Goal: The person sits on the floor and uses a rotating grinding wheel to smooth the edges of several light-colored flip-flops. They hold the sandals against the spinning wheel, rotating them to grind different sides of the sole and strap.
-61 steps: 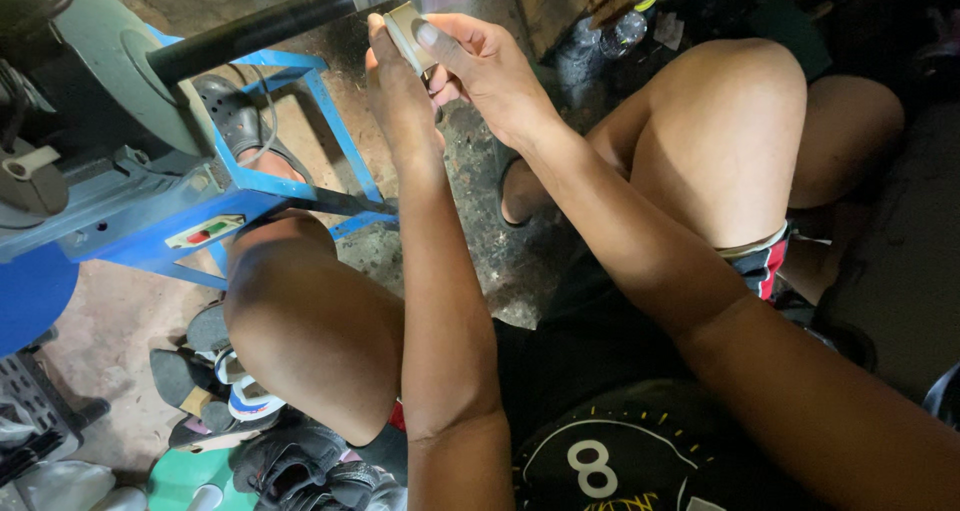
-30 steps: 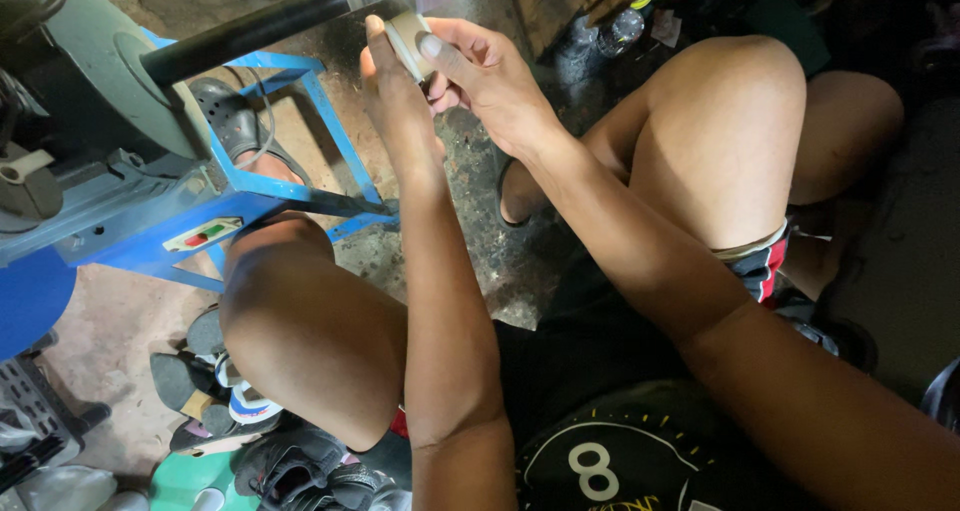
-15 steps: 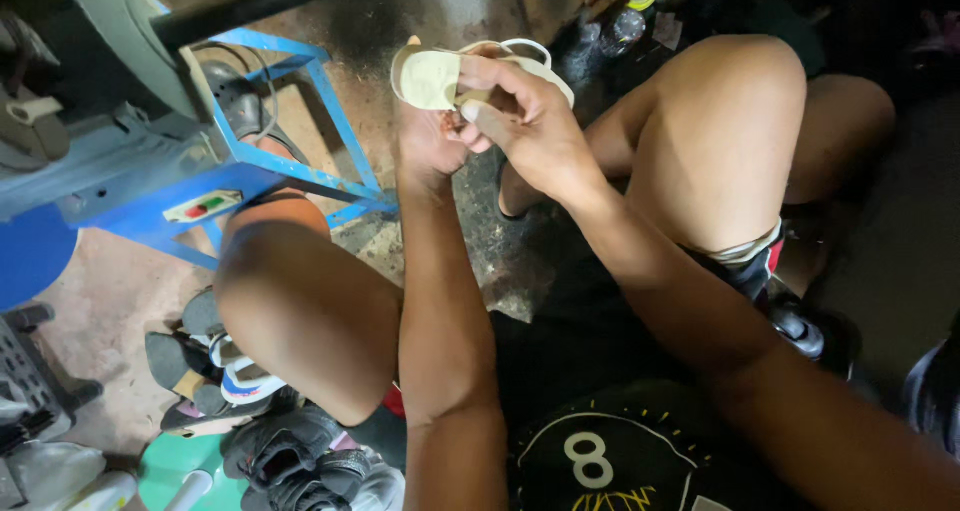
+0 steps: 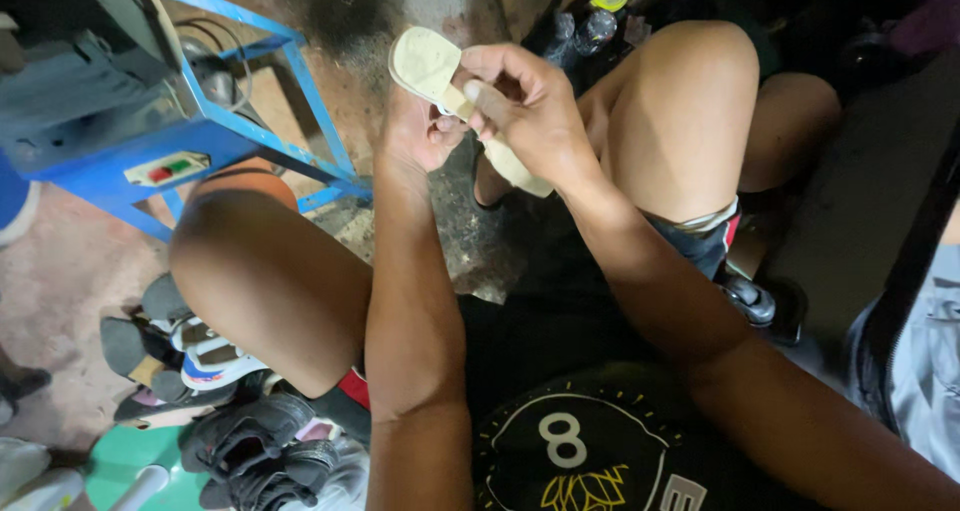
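I hold a pale beige sandal (image 4: 432, 69) with white straps in front of me, above my knees. My left hand (image 4: 418, 131) grips it from underneath near the straps. My right hand (image 4: 520, 106) closes over its upper side, thumb pressed on the edge of the sole. The sandal's rounded end points up and to the left; its other end (image 4: 515, 171) sticks out below my right hand. Both forearms cross in the middle of the view.
A blue metal machine frame (image 4: 250, 121) with a small switch panel (image 4: 165, 167) stands at the left. Several shoes and sandals (image 4: 190, 371) lie on the floor beside my left leg. A green round lid (image 4: 125, 461) lies at the bottom left. Clutter fills the top right.
My hands have come down and away from the machine's dark roller, bringing the sandal with them. The sandal has turned so that its pale sole faces me.
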